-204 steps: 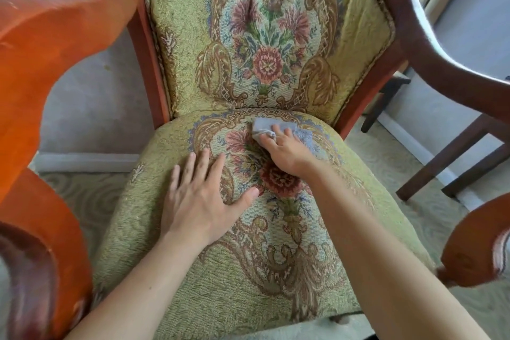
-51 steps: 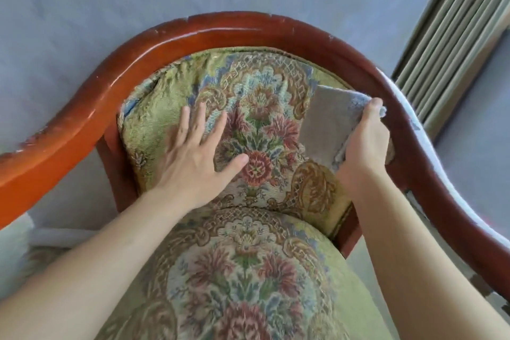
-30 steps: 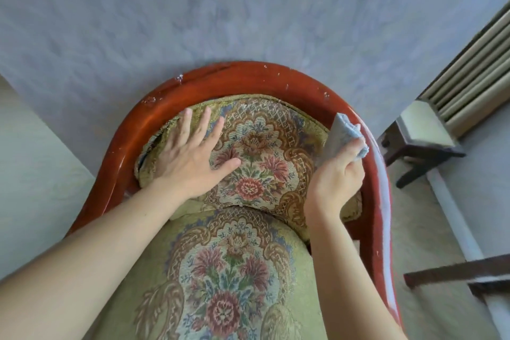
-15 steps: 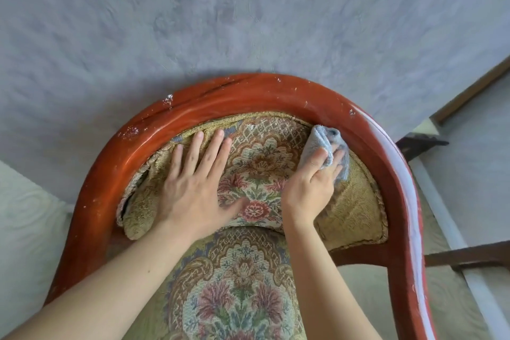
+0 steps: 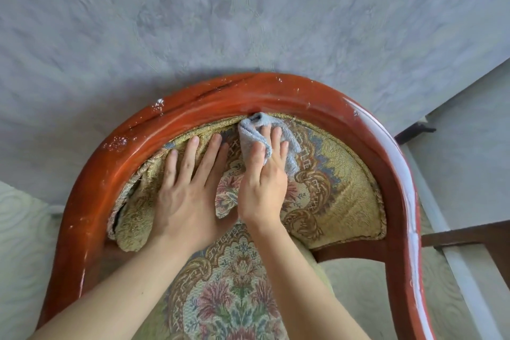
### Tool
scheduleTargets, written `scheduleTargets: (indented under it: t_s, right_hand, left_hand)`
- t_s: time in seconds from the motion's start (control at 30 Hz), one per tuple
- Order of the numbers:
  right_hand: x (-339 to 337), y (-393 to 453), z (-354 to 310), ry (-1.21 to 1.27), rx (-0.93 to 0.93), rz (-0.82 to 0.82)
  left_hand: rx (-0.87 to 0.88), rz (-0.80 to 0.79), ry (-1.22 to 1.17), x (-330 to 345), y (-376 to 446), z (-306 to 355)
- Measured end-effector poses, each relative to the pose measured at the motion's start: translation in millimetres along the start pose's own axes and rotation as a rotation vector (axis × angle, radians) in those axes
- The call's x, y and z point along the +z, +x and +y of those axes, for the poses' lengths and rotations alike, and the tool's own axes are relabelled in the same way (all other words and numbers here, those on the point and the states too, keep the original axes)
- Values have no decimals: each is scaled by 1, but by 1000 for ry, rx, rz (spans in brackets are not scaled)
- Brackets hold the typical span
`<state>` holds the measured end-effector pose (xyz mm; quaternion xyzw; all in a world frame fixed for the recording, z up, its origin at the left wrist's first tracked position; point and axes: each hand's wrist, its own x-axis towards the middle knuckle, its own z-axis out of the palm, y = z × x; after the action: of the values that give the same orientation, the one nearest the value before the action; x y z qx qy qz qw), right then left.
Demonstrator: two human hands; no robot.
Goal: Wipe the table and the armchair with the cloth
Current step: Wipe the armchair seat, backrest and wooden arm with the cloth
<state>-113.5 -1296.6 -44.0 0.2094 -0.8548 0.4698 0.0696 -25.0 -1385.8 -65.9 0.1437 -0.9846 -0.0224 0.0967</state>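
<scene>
The armchair has a glossy red-brown wooden frame [image 5: 220, 96] curving around a green floral backrest [image 5: 331, 188], with the floral seat [image 5: 234, 298] below. My left hand [image 5: 187, 196] lies flat on the left half of the backrest, fingers spread and straight. My right hand [image 5: 262, 188] sits right beside it and presses a bunched grey-blue cloth [image 5: 249, 132] against the top centre of the backrest, just under the frame. A fold of the cloth wraps over my index finger and is pinched between the fingers.
A grey textured wall [image 5: 248, 22] stands close behind the chair. The backrest fabric hangs loose and torn at its left edge [image 5: 121, 215]. Dark wooden furniture legs [image 5: 469, 234] and a white baseboard [image 5: 430, 201] are at the right. Pale patterned carpet [image 5: 22, 243] covers the floor.
My right hand has slid the cloth leftward along the top of the backrest, from its right side to the centre. My left hand stays flat on the backrest.
</scene>
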Motion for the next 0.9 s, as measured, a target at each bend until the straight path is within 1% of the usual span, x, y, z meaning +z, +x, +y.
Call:
scheduleTargets:
  t_s: [0.07, 0.13, 0.17, 0.23, 0.3, 0.33, 0.37, 0.4, 0.47, 0.53, 0.57, 0.63, 0.73, 0.77, 0.83, 0.9]
  right_hand:
    - [-11, -2, -1, 70, -13, -92]
    - [-26, -3, -7, 236, 126, -166]
    - [-34, -4, -10, 355, 213, -154]
    - [-55, -6, -10, 531, 404, -8]
    - [-78, -8, -5, 692, 649, 199]
    - [-90, -9, -2, 767, 741, 299]
    - [-100, -10, 3, 802, 789, 392]
    - [-109, -11, 7, 808, 797, 476]
    - [-121, -9, 12, 727, 731, 607]
    - [-123, -5, 15, 546, 615, 700]
    - [-119, -2, 17, 441, 556, 710]
    - [-103, 3, 18, 258, 453, 649]
    - [-66, 7, 17, -19, 392, 411]
    - [-55, 9, 18, -88, 340, 356]
    - [-39, 12, 17, -111, 278, 326]
    - [-29, 14, 17, -96, 296, 325]
  left_hand:
    - [-16, 6, 2, 1, 0, 2]
    - [-20, 11, 6, 1, -2, 3]
    - [-17, 16, 9, 1, -2, 3]
    - [-12, 16, 23, -1, -3, 2]
    - [-14, 8, 37, -2, -3, 2]
    - [-17, 4, 39, -3, -4, 2]
    - [-18, -1, 39, -3, -4, 2]
    - [-16, -5, 39, -4, -4, 1]
    - [-15, -6, 29, -4, -4, 1]
    - [-18, -4, 4, -4, -3, 1]
    - [-16, -3, -4, -4, -3, 0]
    - [-10, -3, -7, -4, -3, -1]
    - [-9, -8, -6, -5, -3, -2]
    - [-10, -12, -6, -5, -3, -2]
    - [-13, -18, -10, -4, -3, -1]
    - [-17, -20, -14, -4, -3, -1]
